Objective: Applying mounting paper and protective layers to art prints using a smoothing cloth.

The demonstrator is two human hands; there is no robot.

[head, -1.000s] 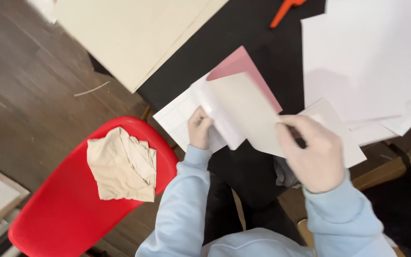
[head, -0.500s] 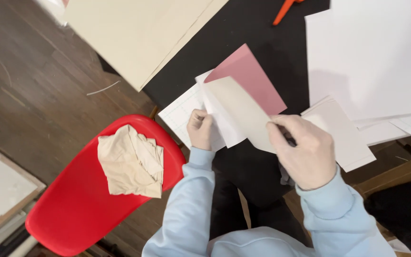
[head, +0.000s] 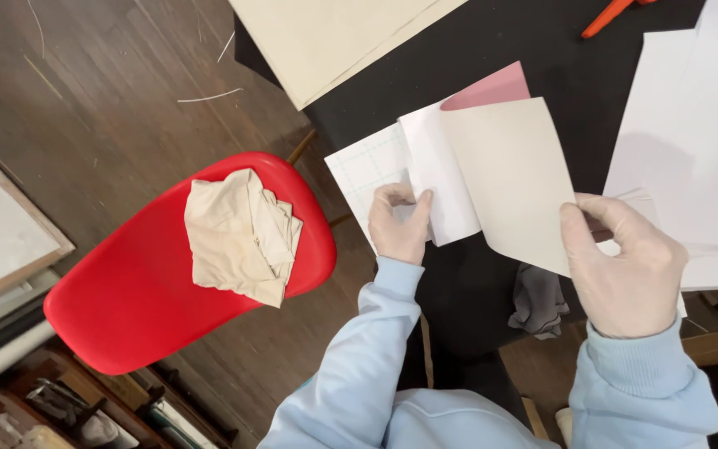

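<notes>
Paper sheets (head: 492,175) hang over the near edge of the black worktop (head: 542,50). My left hand (head: 399,223) pinches the white ones. My right hand (head: 625,266) grips the cream sheet's edge. I think they are light and bendy, best held by the edges. Beside me, a crumpled cloth (head: 241,234) lies on a red chair (head: 135,291).
</notes>
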